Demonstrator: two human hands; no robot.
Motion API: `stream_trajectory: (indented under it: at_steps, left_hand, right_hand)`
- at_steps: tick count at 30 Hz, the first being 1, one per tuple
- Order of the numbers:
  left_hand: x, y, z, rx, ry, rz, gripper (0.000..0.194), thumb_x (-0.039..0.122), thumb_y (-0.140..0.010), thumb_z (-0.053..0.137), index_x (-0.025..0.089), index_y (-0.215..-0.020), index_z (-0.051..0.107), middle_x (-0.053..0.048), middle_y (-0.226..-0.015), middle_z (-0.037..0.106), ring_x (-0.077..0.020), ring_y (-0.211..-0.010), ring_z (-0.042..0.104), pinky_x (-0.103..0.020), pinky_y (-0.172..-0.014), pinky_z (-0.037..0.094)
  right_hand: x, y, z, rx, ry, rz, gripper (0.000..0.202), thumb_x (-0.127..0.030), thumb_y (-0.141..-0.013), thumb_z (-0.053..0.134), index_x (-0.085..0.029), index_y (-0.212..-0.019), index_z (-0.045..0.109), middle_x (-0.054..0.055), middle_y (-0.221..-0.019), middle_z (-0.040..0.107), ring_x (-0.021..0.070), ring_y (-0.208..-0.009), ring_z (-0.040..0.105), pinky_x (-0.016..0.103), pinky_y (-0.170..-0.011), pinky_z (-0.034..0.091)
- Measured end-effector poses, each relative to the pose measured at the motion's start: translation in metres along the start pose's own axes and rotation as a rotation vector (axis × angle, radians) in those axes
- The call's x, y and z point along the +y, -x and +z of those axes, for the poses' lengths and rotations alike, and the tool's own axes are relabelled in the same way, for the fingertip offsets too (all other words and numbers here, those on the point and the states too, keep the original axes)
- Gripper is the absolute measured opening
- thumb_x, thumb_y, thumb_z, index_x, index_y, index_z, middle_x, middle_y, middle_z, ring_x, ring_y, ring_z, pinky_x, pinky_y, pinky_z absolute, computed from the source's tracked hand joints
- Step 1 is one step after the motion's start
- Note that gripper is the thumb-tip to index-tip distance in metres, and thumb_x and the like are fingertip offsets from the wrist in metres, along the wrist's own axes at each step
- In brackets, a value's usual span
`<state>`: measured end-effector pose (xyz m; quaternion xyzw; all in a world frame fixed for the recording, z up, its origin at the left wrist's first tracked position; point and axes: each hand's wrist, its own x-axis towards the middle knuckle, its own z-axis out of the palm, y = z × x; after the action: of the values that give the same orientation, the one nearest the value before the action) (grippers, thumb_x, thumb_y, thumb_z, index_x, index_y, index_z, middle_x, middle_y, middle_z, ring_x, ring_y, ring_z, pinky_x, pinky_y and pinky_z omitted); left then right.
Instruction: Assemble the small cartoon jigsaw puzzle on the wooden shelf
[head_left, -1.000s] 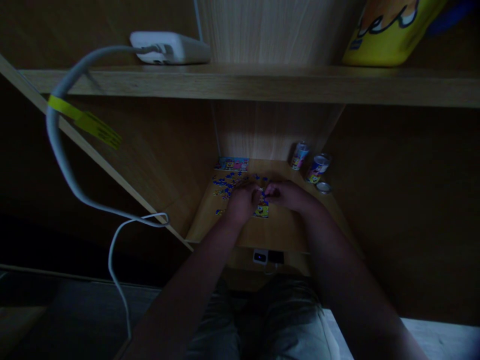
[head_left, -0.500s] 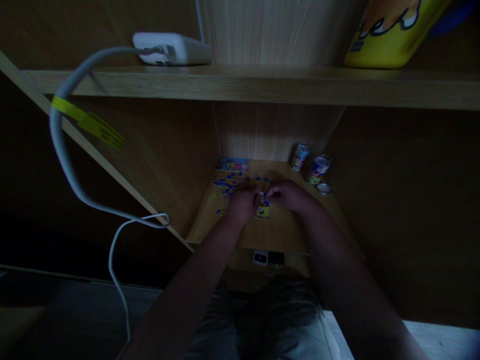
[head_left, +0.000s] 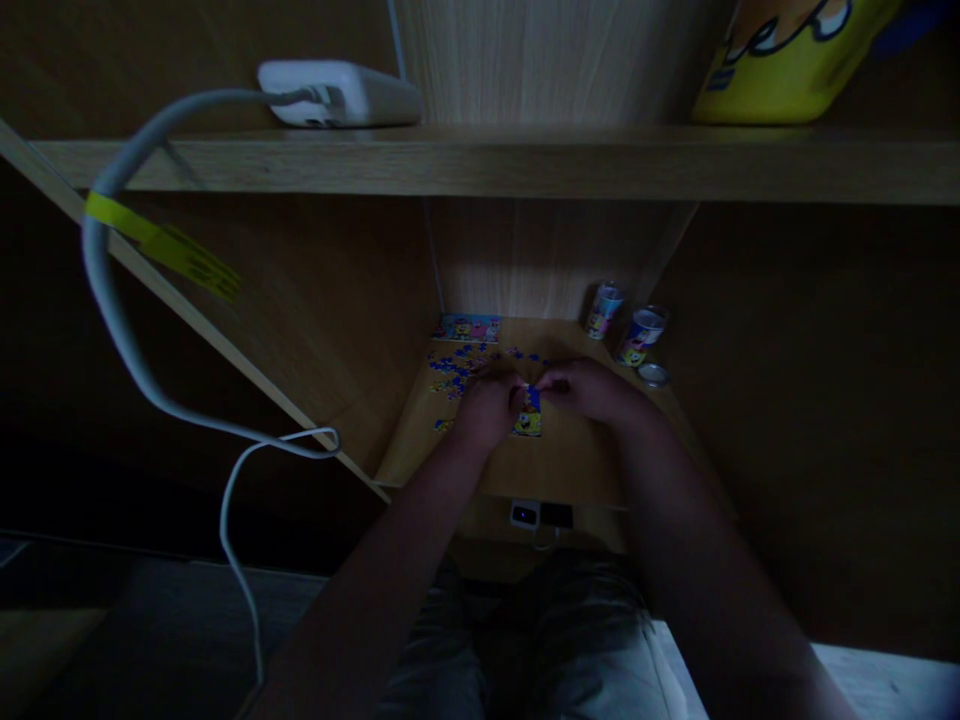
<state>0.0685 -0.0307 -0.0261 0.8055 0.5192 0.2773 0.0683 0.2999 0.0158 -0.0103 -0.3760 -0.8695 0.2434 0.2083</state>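
Note:
My left hand [head_left: 489, 405] and my right hand [head_left: 583, 388] meet fingertip to fingertip over the wooden board, both pinched closed. A tiny pale-and-blue puzzle piece [head_left: 528, 386] shows between the fingertips; its outline is too small and dark to make out. Just below lies a joined part of a jigsaw puzzle [head_left: 528, 424], yellow with blue above, partly covered by my left hand. Loose blue and yellow puzzle pieces [head_left: 450, 366] are scattered beyond and left of that hand. A small joined strip of pieces [head_left: 443, 426] lies at its left.
A colourful picture card [head_left: 469, 328] lies at the back left. Two printed cans [head_left: 604, 310] and a round lid [head_left: 652, 375] are at the right. Overhead runs a shelf edge [head_left: 480, 165] with a white adapter [head_left: 341, 95], its cable [head_left: 124, 330] hanging left, and a yellow bag [head_left: 780, 80].
The view has shifted slightly. Both hands stay pinched together above the puzzle, with only a slight movement of the fingertips.

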Motion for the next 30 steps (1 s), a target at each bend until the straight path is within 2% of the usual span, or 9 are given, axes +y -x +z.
stream_trajectory:
  at_steps: [3, 8, 23, 30]
  left_hand:
    - [0.000, 0.000, 0.001, 0.011, 0.011, -0.002, 0.011, 0.020, -0.103, 0.070, 0.021, -0.099, 0.080, -0.009, -0.105, 0.083, -0.0280, -0.105, 0.076, -0.043, -0.108, 0.057]
    - [-0.001, 0.000, 0.003, 0.032, 0.019, 0.005, 0.011, 0.017, -0.101, 0.071, 0.022, -0.097, 0.080, -0.008, -0.103, 0.083, -0.0287, -0.105, 0.076, -0.044, -0.106, 0.058]
    - [-0.001, 0.000, 0.002, 0.045, 0.039, 0.017, 0.012, 0.015, -0.099, 0.071, 0.023, -0.096, 0.080, -0.007, -0.100, 0.082, -0.0279, -0.102, 0.076, -0.044, -0.107, 0.058]
    - [-0.001, 0.001, 0.001, 0.126, 0.072, 0.036, 0.011, 0.016, -0.100, 0.072, 0.024, -0.095, 0.078, -0.008, -0.101, 0.081, -0.0286, -0.107, 0.074, -0.043, -0.105, 0.057]
  right_hand:
    - [0.001, -0.001, 0.002, 0.041, 0.014, -0.019, 0.022, -0.013, -0.095, 0.070, -0.026, -0.101, 0.088, 0.003, -0.103, 0.088, 0.0211, -0.091, 0.080, 0.033, -0.088, 0.058]
    - [0.001, 0.000, 0.005, 0.017, 0.034, -0.094, 0.029, -0.008, -0.093, 0.067, -0.026, -0.102, 0.088, 0.002, -0.102, 0.087, 0.0193, -0.092, 0.080, 0.031, -0.090, 0.058]
    - [0.004, -0.003, 0.014, 0.055, -0.007, -0.046, 0.031, -0.004, -0.091, 0.065, -0.026, -0.098, 0.086, 0.001, -0.100, 0.087, 0.0197, -0.093, 0.080, 0.033, -0.093, 0.059]
    - [0.006, -0.006, 0.014, 0.169, 0.032, -0.037, 0.033, -0.002, -0.092, 0.064, -0.024, -0.102, 0.086, 0.004, -0.105, 0.087, 0.0210, -0.095, 0.080, 0.034, -0.092, 0.060]
